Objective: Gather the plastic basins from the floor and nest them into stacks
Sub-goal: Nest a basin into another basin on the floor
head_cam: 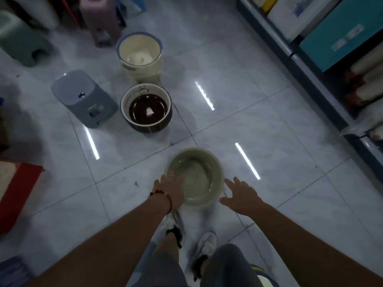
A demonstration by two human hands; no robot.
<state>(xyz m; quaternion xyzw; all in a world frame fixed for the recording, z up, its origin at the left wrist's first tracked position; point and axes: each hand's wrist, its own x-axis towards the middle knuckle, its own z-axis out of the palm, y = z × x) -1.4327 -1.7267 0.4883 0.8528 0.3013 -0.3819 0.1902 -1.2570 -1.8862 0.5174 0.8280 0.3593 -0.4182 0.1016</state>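
A pale green basin sits on the tiled floor just ahead of my feet. My left hand lies against its left rim with the fingers spread, a beaded bracelet at the wrist. My right hand is open beside its right rim, a small gap away. Farther off stands a dark brown basin with a white inner wall and a label at its bottom. Behind that is a cream stack of basins with a bluish rim.
A grey plastic stool stands left of the brown basin. More stools, green and pink, stand at the back left. A shelf with boxes runs along the right. A red-edged object lies at the left.
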